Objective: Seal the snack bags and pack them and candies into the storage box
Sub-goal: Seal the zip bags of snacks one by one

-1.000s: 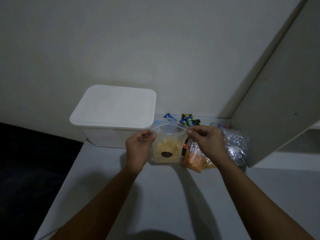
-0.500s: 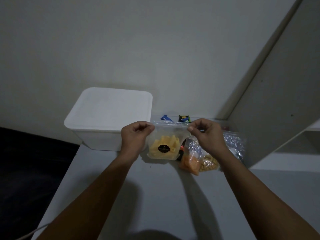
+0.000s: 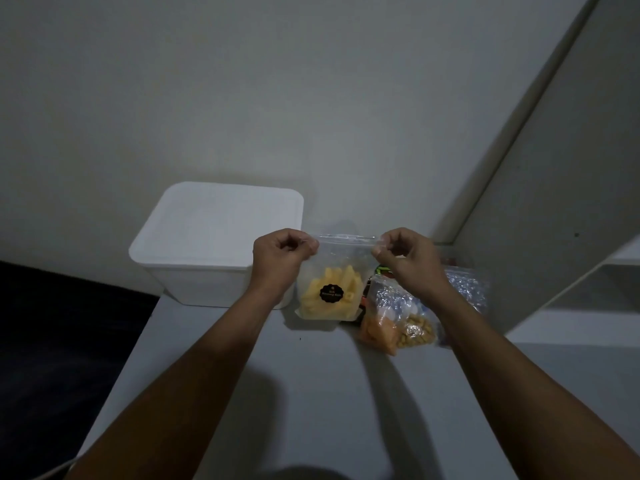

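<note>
A clear zip bag of yellow snack sticks (image 3: 329, 296) with a round black label stands upright on the table. My left hand (image 3: 280, 252) pinches the left end of its top strip and my right hand (image 3: 403, 252) pinches the right end, so the strip runs straight between them. The white storage box (image 3: 207, 244), lid on, sits just left of the bag. Two more clear snack bags lie under my right wrist: one with orange pieces (image 3: 377, 332) and one with small yellow-brown pieces (image 3: 417, 332). The candies are hidden behind the held bag.
The grey table (image 3: 311, 393) runs toward me, its left edge dropping to a dark area. A crinkled clear bag (image 3: 465, 289) lies against a slanted grey panel (image 3: 554, 202) on the right. White shelving (image 3: 588, 306) stands beyond the panel.
The bag's mouth, which gaped a second ago, is now drawn flat and straight between my hands. Both hands have risen slightly with it, and the bag hides the candies.
</note>
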Tool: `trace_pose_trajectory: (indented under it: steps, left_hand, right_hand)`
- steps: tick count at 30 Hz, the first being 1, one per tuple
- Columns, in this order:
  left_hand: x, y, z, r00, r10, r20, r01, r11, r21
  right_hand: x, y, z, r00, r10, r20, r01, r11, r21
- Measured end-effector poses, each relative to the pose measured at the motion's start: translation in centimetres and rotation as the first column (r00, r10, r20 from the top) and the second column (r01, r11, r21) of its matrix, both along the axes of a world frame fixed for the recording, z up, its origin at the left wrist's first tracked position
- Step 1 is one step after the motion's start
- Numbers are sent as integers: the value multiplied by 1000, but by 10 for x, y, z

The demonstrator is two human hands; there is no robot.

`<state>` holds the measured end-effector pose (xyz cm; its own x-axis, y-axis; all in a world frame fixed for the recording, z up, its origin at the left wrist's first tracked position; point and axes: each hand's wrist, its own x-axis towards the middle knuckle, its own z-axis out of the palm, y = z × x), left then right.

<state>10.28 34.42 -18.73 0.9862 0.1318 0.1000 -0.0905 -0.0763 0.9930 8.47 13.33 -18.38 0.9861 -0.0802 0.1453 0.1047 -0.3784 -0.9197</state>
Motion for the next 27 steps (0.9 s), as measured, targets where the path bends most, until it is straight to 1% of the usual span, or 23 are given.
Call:
trace_pose_trajectory:
  steps: [2,5,9,12,15,18,20,24,27]
  left_hand:
    - [1,-3,0,1000,-7,12,7,1000,22]
    - [3,-6,1,999,-52,1,52,999,15]
    - [6,-7,4,992,-117,-52,118,993,17]
    - [8,-10,7,996,-79,-33,81,995,60]
    - [9,-13,9,999,-42,-19,43,996,74]
    - [8,-17,10,999,-47,-7,48,996,75]
    - [9,-16,9,998,-61,-9,62,994,87]
    - [10,-15,9,992,-115,-61,120,988,93]
    - [10,-17,10,994,-101,-42,107,982,158]
  right_hand:
    - [2,1,0,1000,11,-15,-12,999,-41]
    - [6,2,3,999,-38,-1,38,995,-90]
    - [8,5,7,997,-72,11,73,992,-99]
    - [10,4,9,998,-58,17,59,992,-109]
    - [10,5,12,1000,2,-30,-5,994,-112]
    - [12,10,16,998,31,-49,-37,989,-142]
    - [14,11,19,999,9,-48,-16,989,-147]
    - [15,10,22,999,-19,-36,14,988,-156]
    - [15,11,23,998,12,-69,-27,972,-233]
